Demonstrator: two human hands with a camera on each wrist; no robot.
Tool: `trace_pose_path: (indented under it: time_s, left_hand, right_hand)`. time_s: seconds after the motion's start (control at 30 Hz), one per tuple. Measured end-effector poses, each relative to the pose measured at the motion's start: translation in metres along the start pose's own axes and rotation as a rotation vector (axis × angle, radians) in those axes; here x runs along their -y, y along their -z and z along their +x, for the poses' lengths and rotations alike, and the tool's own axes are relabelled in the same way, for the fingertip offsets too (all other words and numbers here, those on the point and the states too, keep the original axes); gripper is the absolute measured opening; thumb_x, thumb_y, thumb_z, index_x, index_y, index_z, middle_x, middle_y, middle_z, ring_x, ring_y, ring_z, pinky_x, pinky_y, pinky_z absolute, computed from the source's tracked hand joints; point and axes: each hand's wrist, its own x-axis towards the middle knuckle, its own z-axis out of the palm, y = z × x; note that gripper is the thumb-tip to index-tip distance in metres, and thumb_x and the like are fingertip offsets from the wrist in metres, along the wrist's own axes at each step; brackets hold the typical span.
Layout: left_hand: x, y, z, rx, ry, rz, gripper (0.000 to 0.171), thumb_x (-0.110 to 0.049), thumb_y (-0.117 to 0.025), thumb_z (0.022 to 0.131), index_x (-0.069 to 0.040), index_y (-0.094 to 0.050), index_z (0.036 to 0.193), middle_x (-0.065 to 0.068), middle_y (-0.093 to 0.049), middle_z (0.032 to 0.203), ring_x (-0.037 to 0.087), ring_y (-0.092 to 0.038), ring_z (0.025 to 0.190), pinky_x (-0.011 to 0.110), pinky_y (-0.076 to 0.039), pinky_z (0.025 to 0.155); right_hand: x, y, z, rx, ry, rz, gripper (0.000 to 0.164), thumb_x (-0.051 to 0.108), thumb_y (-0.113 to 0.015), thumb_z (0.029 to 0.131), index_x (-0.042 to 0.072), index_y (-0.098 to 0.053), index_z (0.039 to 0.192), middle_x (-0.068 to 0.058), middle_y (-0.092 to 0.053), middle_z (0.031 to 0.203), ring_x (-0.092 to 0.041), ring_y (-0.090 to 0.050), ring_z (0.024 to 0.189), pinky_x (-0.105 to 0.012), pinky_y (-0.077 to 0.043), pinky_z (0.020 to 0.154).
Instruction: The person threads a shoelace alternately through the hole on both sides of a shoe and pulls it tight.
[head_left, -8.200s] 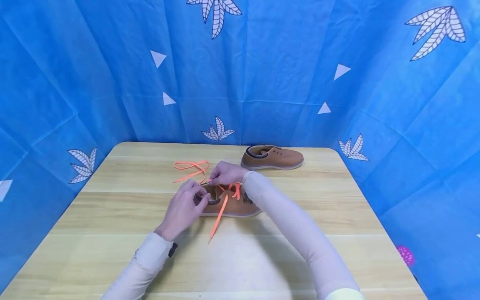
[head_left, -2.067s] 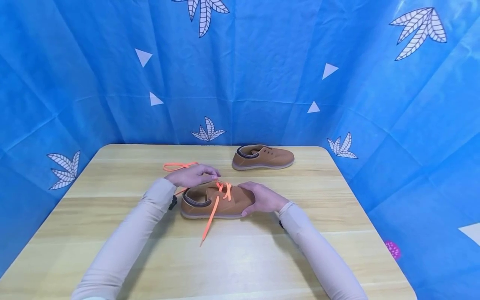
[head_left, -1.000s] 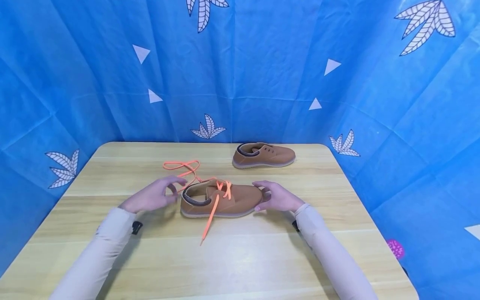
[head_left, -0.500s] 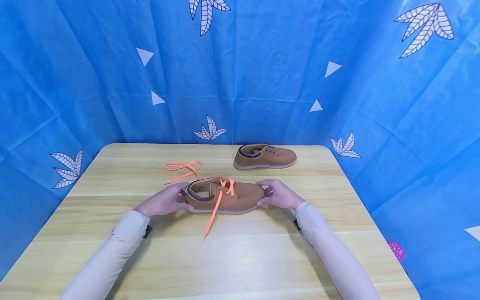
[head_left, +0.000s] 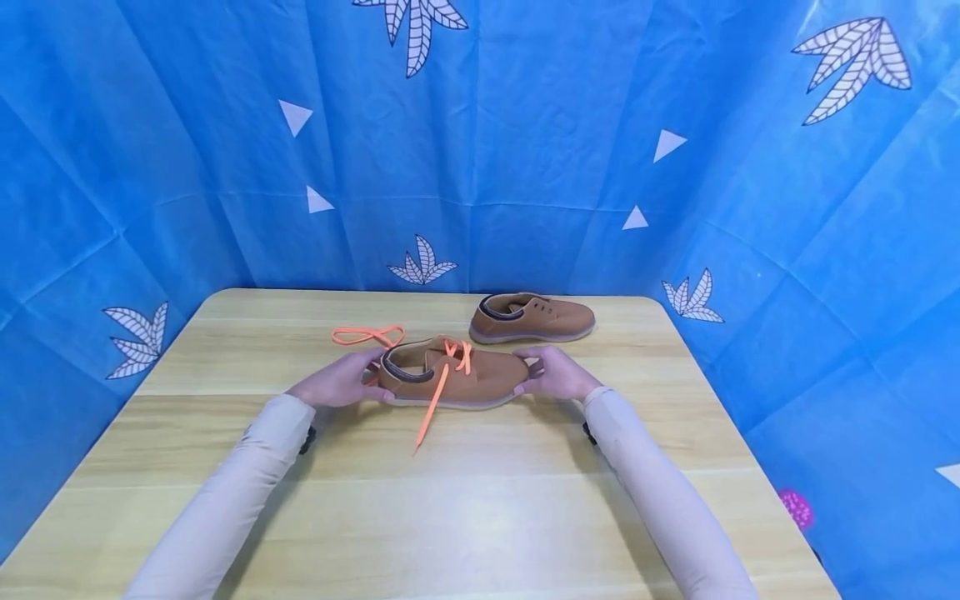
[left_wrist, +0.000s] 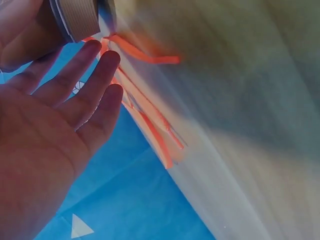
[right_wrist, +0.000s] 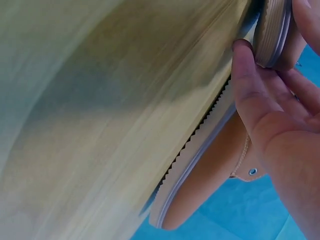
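Observation:
A brown shoe [head_left: 491, 379] lies lengthwise between both hands in the head view, its toe to the right. Orange shoelace [head_left: 431, 408] crosses its eyelets, one end hanging down the near side. My left hand [head_left: 341, 382] holds the heel, thumb on the near side. At the toe, my right hand [head_left: 558, 375] grips with thumb in front and fingers behind. The right wrist view shows the ridged sole [right_wrist: 272, 32] between thumb and fingers. Behind the heel, a looped stretch of orange lace [head_left: 367, 335] lies on the table, partly hidden by the left hand and shoe.
A second brown shoe [head_left: 536, 318], with bare eyelets, stands close behind the first near the back of the wooden table [head_left: 465, 517]. Blue patterned curtain [head_left: 480, 167] encloses the back and sides.
Earlier both hands were at the laces and opening. The right hand then took the toe, and the left moved from the lace to the heel. The held shoe has since shifted toward the back.

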Motion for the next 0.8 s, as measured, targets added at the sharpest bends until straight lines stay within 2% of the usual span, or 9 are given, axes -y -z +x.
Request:
trace_pose_path:
  time_s: [0.1,0.17,0.3,0.37,0.43,0.5,0.63,0.73,0.8]
  left_hand:
    - [-0.001,0.009,0.001,0.022,-0.011,-0.007,0.081,-0.031,-0.086,0.085,-0.004,-0.047,0.150,0.018,-0.058,0.147,0.039,-0.056,0.136,0.056,-0.044,0.115]
    - [-0.001,0.016,0.001,0.030,-0.007,-0.023,0.071,-0.019,-0.082,0.088,-0.006,-0.048,0.150,0.018,-0.056,0.149,0.040,-0.054,0.138,0.058,-0.044,0.114]
    - [0.004,0.030,-0.001,0.000,-0.008,-0.067,0.057,0.008,-0.059,0.089,-0.003,-0.053,0.145,0.022,-0.058,0.146,0.044,-0.055,0.133,0.060,-0.046,0.110]
    - [0.008,0.032,0.001,-0.031,-0.025,-0.107,0.054,0.014,-0.052,0.089,0.001,-0.056,0.141,0.024,-0.059,0.143,0.046,-0.058,0.129,0.060,-0.047,0.110]
    - [0.014,0.029,0.005,-0.058,-0.011,-0.172,0.047,0.012,-0.049,0.093,0.002,-0.058,0.138,0.024,-0.061,0.140,0.044,-0.060,0.127,0.056,-0.049,0.109]
    - [0.021,0.024,0.010,-0.080,-0.006,-0.242,0.040,0.006,-0.051,0.098,0.004,-0.059,0.137,0.025,-0.062,0.138,0.043,-0.062,0.125,0.053,-0.052,0.107]
    - [0.029,0.013,0.019,-0.112,0.037,-0.369,0.037,-0.002,-0.049,0.103,0.006,-0.056,0.139,0.027,-0.062,0.136,0.040,-0.063,0.124,0.052,-0.053,0.105]
    - [0.029,0.010,0.026,-0.121,0.058,-0.442,0.040,-0.001,-0.044,0.104,0.006,-0.052,0.142,0.028,-0.061,0.137,0.037,-0.064,0.122,0.053,-0.053,0.106]
    - [0.029,0.010,0.032,-0.118,0.065,-0.486,0.041,0.000,-0.040,0.105,0.006,-0.051,0.144,0.030,-0.060,0.138,0.031,-0.065,0.119,0.051,-0.052,0.107]
  right_hand:
    - [0.000,0.007,0.000,-0.014,-0.022,0.010,0.069,0.018,-0.085,0.086,0.002,-0.056,0.146,-0.017,-0.063,0.143,-0.032,-0.072,0.114,-0.036,-0.061,0.092]
    - [-0.001,0.016,-0.001,-0.073,-0.038,0.013,0.062,0.019,-0.082,0.089,0.001,-0.058,0.143,-0.017,-0.066,0.139,-0.032,-0.071,0.114,-0.038,-0.060,0.094]
    - [-0.010,0.037,-0.001,-0.334,-0.138,0.094,0.042,0.018,-0.071,0.098,0.000,-0.063,0.135,-0.019,-0.069,0.129,-0.033,-0.067,0.115,-0.043,-0.055,0.099]
    - [-0.019,0.048,0.002,-0.475,-0.206,0.157,0.037,0.017,-0.064,0.102,0.000,-0.062,0.135,-0.022,-0.065,0.133,-0.036,-0.062,0.121,-0.046,-0.051,0.104]
    - [-0.030,0.057,0.004,-0.565,-0.284,0.217,0.040,0.018,-0.058,0.105,0.000,-0.058,0.140,-0.023,-0.056,0.144,-0.038,-0.055,0.131,-0.048,-0.047,0.111]
    - [-0.042,0.063,0.008,-0.583,-0.357,0.265,0.046,0.020,-0.053,0.108,0.001,-0.050,0.149,-0.023,-0.047,0.154,-0.040,-0.045,0.143,-0.050,-0.040,0.119]
    - [-0.058,0.072,0.016,-0.525,-0.417,0.306,0.056,0.023,-0.048,0.110,-0.001,-0.033,0.159,-0.023,-0.032,0.166,-0.041,-0.026,0.157,-0.050,-0.026,0.128]
    - [-0.064,0.077,0.021,-0.513,-0.444,0.370,0.060,0.022,-0.047,0.110,-0.001,-0.027,0.161,-0.024,-0.026,0.169,-0.039,-0.022,0.159,-0.049,-0.023,0.129]
    - [-0.068,0.079,0.024,-0.535,-0.457,0.427,0.060,0.019,-0.047,0.109,-0.002,-0.025,0.161,-0.025,-0.027,0.168,-0.038,-0.025,0.158,-0.047,-0.025,0.129]
